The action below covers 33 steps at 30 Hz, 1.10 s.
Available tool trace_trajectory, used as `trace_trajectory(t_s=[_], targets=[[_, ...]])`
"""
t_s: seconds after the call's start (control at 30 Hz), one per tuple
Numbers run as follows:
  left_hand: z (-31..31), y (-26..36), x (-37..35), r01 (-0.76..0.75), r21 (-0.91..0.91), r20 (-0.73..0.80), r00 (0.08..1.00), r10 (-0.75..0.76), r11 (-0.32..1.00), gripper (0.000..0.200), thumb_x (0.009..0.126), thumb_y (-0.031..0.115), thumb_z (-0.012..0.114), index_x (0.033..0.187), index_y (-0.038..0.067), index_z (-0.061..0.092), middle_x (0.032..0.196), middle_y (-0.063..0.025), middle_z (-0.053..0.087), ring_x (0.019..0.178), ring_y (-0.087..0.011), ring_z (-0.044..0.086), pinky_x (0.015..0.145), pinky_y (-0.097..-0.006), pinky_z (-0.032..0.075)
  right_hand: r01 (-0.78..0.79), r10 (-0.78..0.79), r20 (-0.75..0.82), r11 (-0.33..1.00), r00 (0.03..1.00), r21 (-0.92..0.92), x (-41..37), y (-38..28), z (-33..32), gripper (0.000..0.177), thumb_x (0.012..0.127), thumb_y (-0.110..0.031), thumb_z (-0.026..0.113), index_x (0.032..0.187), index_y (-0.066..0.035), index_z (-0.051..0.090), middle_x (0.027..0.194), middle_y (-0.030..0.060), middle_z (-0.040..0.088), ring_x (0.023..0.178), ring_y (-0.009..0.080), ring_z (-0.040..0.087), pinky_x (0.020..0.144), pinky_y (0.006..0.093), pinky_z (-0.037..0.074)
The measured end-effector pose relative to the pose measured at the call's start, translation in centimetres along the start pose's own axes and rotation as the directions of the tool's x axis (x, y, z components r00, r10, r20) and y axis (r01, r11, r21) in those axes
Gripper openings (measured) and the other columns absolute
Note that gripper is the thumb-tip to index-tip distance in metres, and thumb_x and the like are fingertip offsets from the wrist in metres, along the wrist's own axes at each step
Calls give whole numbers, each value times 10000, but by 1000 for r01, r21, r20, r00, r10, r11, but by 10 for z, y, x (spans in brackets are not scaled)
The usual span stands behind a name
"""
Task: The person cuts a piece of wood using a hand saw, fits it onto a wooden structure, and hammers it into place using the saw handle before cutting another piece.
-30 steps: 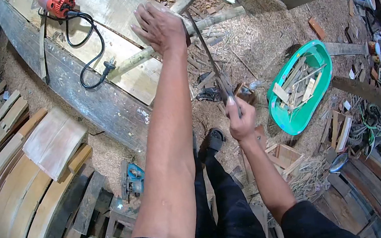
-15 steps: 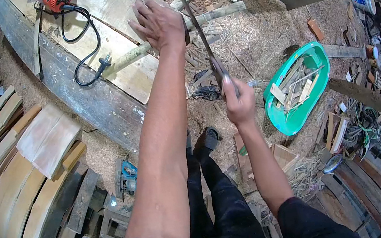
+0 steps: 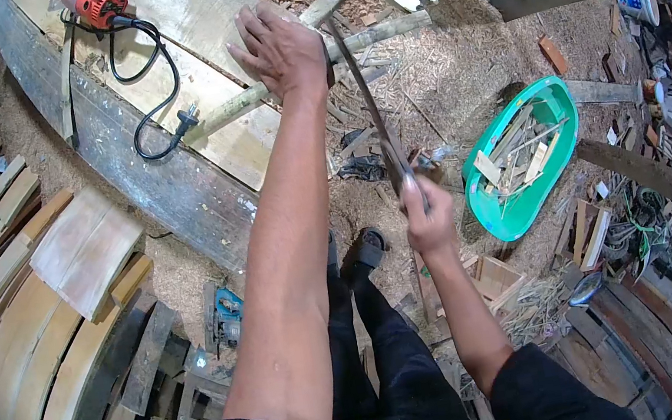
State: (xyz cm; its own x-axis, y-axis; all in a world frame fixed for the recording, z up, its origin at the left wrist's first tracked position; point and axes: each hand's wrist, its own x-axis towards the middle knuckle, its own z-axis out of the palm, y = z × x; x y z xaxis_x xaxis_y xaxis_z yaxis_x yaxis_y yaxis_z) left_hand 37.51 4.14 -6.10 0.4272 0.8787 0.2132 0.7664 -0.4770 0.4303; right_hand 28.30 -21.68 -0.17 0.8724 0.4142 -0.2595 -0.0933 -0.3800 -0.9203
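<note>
My right hand (image 3: 428, 215) is closed around the handle of a handsaw (image 3: 369, 97), whose long narrow blade points away from me. The blade lies across a slender round wooden pole (image 3: 231, 110), just right of my left hand (image 3: 283, 53). That hand presses down on the pole with its fingers stretched out and spread; its palm side is hidden. The pole runs from the pale planks (image 3: 194, 63) on the left toward a curved timber on the right.
A red power tool (image 3: 96, 2) with a black cord (image 3: 171, 69) lies on the planks. Right of my hand stands a green tub (image 3: 503, 223) of wood scraps. A blue power tool (image 3: 228, 306), stacked curved boards (image 3: 49, 343) and wood shavings surround my feet.
My right hand has drawn the saw back toward my body, so the blade's tip is now nearer the pole. My left hand stays in place on the pole.
</note>
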Motion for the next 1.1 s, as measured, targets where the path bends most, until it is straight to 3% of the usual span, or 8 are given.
trace_trajectory(t_s=[0.03,0.27,0.4,0.43,0.53,0.83,0.93,1.1], targets=[[1,-1,4,0,3,-12,1000,0,1000,444,940,182,463,1343,5,403,1466,-188,370,1445,-320,272,1189,-583,96,22,-24,-22,997,999,-75,-8,6,-3,384,998,-241,518,667,-48,531,579,-21,471,549,59,409,506,258,315],[8,-3,1,-9,21,-19,1000,10,1000,473,949,207,441,1373,2,394,1479,-185,364,1456,-313,252,1194,-574,72,21,-21,-6,1000,1000,-21,38,-4,12,355,980,-242,585,701,-21,578,546,-29,417,531,49,381,460,276,301],[5,-3,4,-2,8,-13,1000,2,1000,474,947,213,449,1366,-2,397,1477,-188,365,1460,-313,243,1197,-575,62,-6,4,-38,999,999,-38,-8,8,-3,334,979,-231,582,725,-15,604,534,-10,421,529,65,392,468,292,326],[6,-3,2,3,-4,-10,1000,-3,1000,475,945,212,452,1365,-2,398,1476,-189,365,1460,-314,242,1197,-575,58,-25,24,-18,997,1000,-74,-5,5,-5,399,992,-274,536,674,-34,548,564,-24,460,542,65,405,503,270,317],[5,-3,1,1,-29,-13,1000,-1,1000,476,938,203,458,1362,-3,398,1481,-194,359,1459,-322,242,1195,-579,52,99,-98,13,988,995,-116,37,0,11,386,994,-249,536,674,-34,546,568,-26,456,549,64,407,505,263,312],[7,-3,0,-10,-10,-34,999,9,1000,464,940,197,465,1354,-6,415,1486,-189,360,1454,-317,258,1197,-577,64,45,-45,-18,999,999,-15,9,20,-1,348,968,-255,593,721,-11,591,548,-14,446,536,59,381,469,284,309],[10,-3,-2,-22,36,-137,990,27,999,434,924,168,485,1336,30,474,1434,-162,448,1400,-312,369,1175,-566,181,-3,3,3,1000,1000,-15,53,2,19,335,970,-246,584,733,-9,597,549,-6,439,542,64,374,470,287,304],[7,-3,4,-3,29,-80,997,5,1000,438,933,173,460,1345,21,453,1461,-177,410,1425,-317,320,1188,-564,132,59,-60,-14,998,998,-30,-5,13,-1,304,962,-214,579,745,-4,609,548,-5,453,537,67,436,483,280,339]])
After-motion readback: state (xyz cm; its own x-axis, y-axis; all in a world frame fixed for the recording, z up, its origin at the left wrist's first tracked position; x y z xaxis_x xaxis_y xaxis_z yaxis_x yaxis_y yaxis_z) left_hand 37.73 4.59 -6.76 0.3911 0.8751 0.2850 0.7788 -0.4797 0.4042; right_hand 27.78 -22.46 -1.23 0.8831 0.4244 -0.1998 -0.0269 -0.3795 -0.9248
